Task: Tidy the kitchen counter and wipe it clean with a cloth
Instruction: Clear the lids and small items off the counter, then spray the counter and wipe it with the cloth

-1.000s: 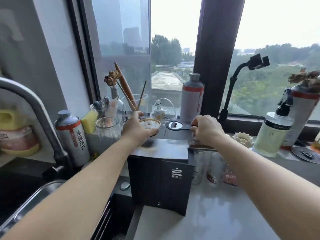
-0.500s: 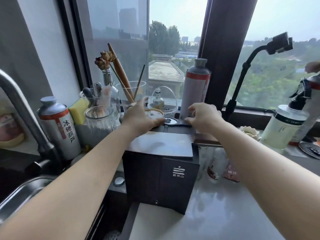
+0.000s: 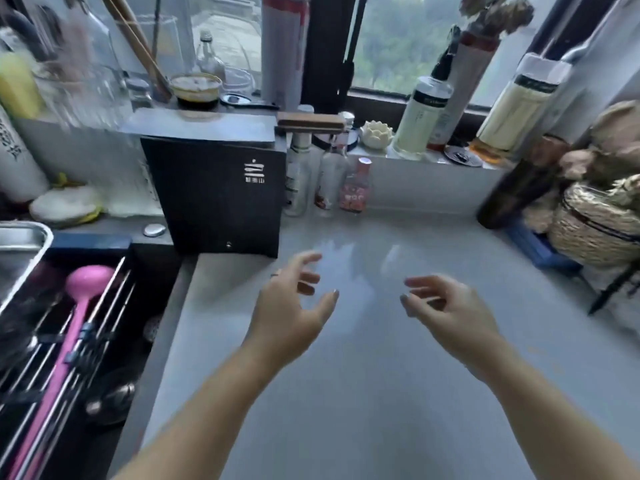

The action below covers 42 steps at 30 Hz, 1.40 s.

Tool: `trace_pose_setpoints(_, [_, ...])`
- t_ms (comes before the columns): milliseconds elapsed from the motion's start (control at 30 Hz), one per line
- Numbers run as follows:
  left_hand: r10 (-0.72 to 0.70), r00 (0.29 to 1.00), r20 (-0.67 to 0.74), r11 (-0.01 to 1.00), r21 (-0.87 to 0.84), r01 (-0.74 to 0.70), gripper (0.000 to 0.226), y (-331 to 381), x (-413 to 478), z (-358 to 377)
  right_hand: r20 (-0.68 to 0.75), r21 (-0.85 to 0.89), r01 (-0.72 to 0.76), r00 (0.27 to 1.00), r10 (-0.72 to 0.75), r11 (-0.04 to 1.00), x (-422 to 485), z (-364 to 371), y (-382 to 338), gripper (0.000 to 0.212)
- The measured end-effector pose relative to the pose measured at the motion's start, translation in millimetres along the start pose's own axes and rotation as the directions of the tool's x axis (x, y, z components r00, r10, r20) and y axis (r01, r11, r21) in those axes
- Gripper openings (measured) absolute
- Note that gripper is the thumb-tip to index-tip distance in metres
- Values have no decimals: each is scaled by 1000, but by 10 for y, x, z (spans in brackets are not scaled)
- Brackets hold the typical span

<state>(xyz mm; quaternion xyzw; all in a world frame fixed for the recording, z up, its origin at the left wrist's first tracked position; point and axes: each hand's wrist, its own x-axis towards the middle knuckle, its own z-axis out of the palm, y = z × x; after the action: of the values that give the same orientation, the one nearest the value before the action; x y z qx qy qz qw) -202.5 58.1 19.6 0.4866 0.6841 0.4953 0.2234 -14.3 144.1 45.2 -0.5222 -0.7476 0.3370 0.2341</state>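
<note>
My left hand (image 3: 294,306) and my right hand (image 3: 446,310) hover side by side over the pale grey counter (image 3: 363,393), both empty with fingers spread. Behind them stands a black box-shaped appliance (image 3: 218,195). A small gold-rimmed bowl (image 3: 196,88) and a black-handled opener (image 3: 247,100) rest on the ledge behind it. A wooden-topped block (image 3: 311,121) lies across small bottles (image 3: 325,174) to its right. A white and yellow cloth (image 3: 67,206) lies at the left by the sink.
The sink's steel rim (image 3: 20,237) and a rack with a pink ladle (image 3: 74,306) fill the left. The sill holds a pump bottle (image 3: 420,116), a white lotus dish (image 3: 375,135) and tall bottles. A dark flask (image 3: 519,181) and a woven basket (image 3: 595,226) stand at right.
Both hands let go of the bowl and the opener on the ledge and drew back over the counter. My view tilted down from the window to the counter.
</note>
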Motion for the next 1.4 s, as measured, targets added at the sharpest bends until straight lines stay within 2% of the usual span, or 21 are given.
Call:
trace_pose_setpoints(67, [-111,992,63,994,-11,112,44,-137,-377,194,37,14,-108,993,108,994,-407,15,361,17])
trace_pose_setpoints(167, [-222,973,67,975,14,222,40,-216,-859,309,93,70,-130,988,123,989,-878,96,670,13])
trace_pose_setpoints(300, [-307,949,-77,950,31,310,35,-101,-1445,300,154,191,-53,988,23,980,-1233,205,806,14])
trace_pose_setpoints(500, [-441,845,-303,897,-102,431,29,68,-2516,3,316,268,114,928,-199,957,-1822,514,656,21])
trace_pose_setpoints(567, [-479,791,-381,875,-135,465,28,67,-2820,-238,373,299,144,892,-254,944,-2012,665,508,20])
trace_pose_setpoints(700, [-526,638,-562,838,-215,502,27,2,-3443,-810,519,337,217,769,-373,916,-2414,1040,90,18])
trace_pose_setpoints(867, [-579,449,-681,798,-362,481,26,-219,-4195,-1525,593,342,363,632,-499,867,-2886,1671,-568,17])
trace_pose_setpoints(1000, [-540,358,-762,818,-376,435,27,-446,-4686,-2327,619,347,424,567,-543,837,-3233,2319,-1316,17])
trace_pose_setpoints(1100, [-500,328,-802,834,-344,431,29,-614,-4918,-2980,596,351,474,551,-583,807,-3473,2762,-1912,16])
trace_pose_setpoints(1200, [-490,328,-807,835,-328,441,31,-762,-4938,-3501,566,365,475,570,-596,801,-3596,3096,-2382,19])
trace_pose_setpoints(1400, [-491,442,-751,847,-292,444,33,-1140,-4481,-4106,554,351,452,606,-571,820,-3364,3655,-2930,22])
